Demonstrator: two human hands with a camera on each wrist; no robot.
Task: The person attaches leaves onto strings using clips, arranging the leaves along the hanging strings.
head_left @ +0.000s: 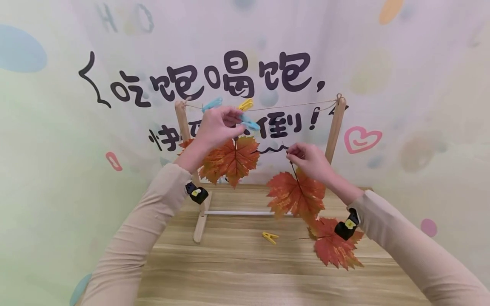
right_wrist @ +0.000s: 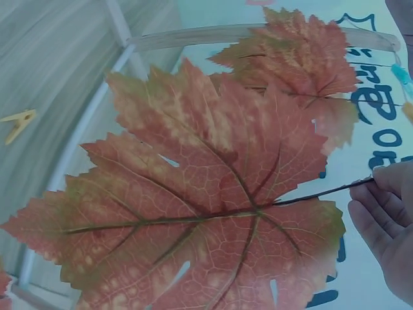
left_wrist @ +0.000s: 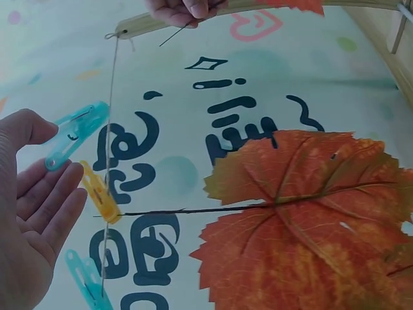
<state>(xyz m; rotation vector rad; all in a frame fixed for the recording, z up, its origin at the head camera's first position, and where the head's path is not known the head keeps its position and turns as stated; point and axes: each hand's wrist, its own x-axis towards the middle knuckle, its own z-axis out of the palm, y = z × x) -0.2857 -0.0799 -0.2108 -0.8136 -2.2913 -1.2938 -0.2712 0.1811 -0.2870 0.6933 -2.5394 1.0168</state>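
My left hand pinches a light blue clothespin between thumb and fingers, close by the string. My right hand grips the thin dark stem of an orange-red artificial maple leaf, which hangs below the fingers. On the string, a yellow clothespin holds the stem of a hanging leaf. Another light blue clothespin sits further left on the string, and a second hanging leaf is partly covered by the first one.
The string runs between two wooden posts joined low down by a white rod. On the wooden table lie a yellow clothespin and another maple leaf. A printed backdrop stands behind.
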